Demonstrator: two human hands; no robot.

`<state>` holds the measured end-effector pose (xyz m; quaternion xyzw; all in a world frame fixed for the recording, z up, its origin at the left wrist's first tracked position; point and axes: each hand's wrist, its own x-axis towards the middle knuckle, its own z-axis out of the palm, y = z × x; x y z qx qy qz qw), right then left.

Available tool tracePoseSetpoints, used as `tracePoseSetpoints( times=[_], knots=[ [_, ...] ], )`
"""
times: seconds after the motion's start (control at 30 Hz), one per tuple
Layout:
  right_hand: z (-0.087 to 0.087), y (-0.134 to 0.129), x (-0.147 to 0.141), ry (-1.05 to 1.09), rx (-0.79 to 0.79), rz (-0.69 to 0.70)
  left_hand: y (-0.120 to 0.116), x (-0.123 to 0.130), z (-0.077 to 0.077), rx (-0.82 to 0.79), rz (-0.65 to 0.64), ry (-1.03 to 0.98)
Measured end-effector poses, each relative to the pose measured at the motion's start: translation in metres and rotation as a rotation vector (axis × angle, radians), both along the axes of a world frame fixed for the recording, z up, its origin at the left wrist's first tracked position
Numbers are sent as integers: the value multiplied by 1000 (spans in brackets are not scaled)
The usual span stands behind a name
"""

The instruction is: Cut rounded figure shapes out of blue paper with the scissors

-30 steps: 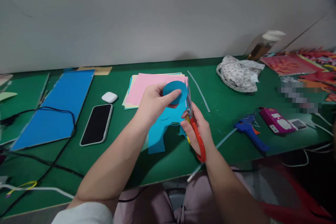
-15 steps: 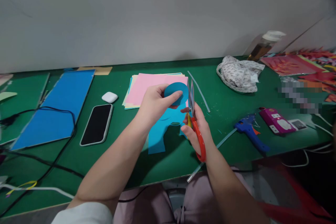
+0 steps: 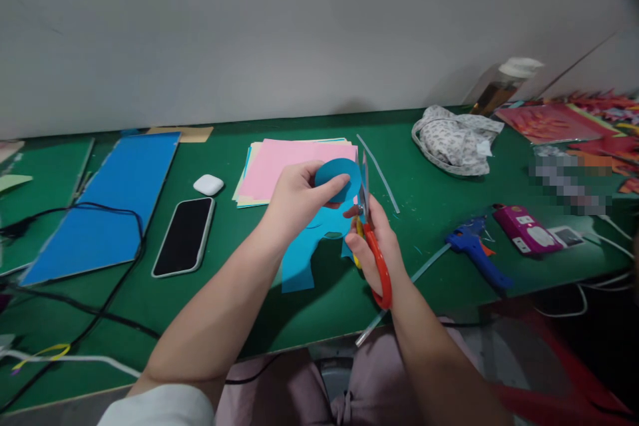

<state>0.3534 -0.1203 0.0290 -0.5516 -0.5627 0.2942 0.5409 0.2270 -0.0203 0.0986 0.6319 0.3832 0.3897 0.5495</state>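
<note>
A round blue paper piece (image 3: pixel 343 173) is pinched between the thumb and fingers of my left hand (image 3: pixel 301 196). My right hand (image 3: pixel 380 249) holds red-handled scissors (image 3: pixel 380 273), with the blades pointing away from me and slightly apart at the right edge of the round piece. Under both hands lies a cut blue sheet (image 3: pixel 298 263) on the green table. Behind it is a stack of paper with a pink sheet (image 3: pixel 264 163) on top. A bit of yellow shows beside the scissors' handle, partly hidden by my right fingers.
A phone (image 3: pixel 184 237) and a white case (image 3: pixel 208 184) lie left, near a blue board (image 3: pixel 107 206) and black cables. To the right are a blue glue gun (image 3: pixel 476 253), a magenta box (image 3: pixel 529 229), a patterned cloth bundle (image 3: pixel 454 140), a bottle (image 3: pixel 504 86) and clear sticks (image 3: pixel 382 176).
The round blue piece and my left hand have shifted slightly right, toward the scissors. The blades look a little closer together. My right hand has barely moved.
</note>
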Motion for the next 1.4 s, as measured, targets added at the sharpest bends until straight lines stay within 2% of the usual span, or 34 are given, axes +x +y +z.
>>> tracePoseSetpoints(
  times=[1.4],
  knots=[
    [7, 0, -2, -29, 9, -24, 1, -2, -3, -14, -8, -25]
  ],
)
